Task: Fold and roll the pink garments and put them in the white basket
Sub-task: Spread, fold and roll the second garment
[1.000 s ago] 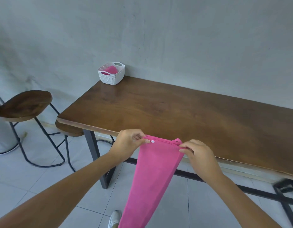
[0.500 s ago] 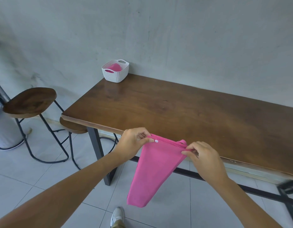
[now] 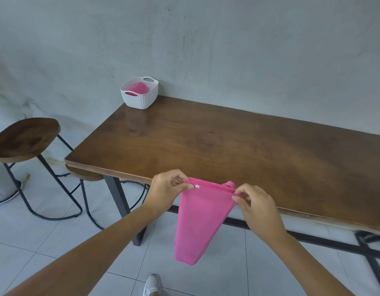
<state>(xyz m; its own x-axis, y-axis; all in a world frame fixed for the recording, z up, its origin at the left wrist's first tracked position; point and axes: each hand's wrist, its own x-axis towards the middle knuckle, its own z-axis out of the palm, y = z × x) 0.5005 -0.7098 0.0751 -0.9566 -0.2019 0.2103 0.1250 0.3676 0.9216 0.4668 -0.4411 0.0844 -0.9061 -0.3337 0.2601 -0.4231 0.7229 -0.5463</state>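
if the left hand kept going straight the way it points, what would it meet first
Apart from the pink garment it pinches, the left hand would probably meet the near edge of the table first, just beyond its knuckles. Depth is hard to judge from this one view.

Basket (image 3: 143,100) on the table (image 3: 227,150) at its far left corner, garment (image 3: 138,88) inside; stool (image 3: 24,138) left of the table.

White basket (image 3: 140,100) hides most of its pink garment (image 3: 138,88).
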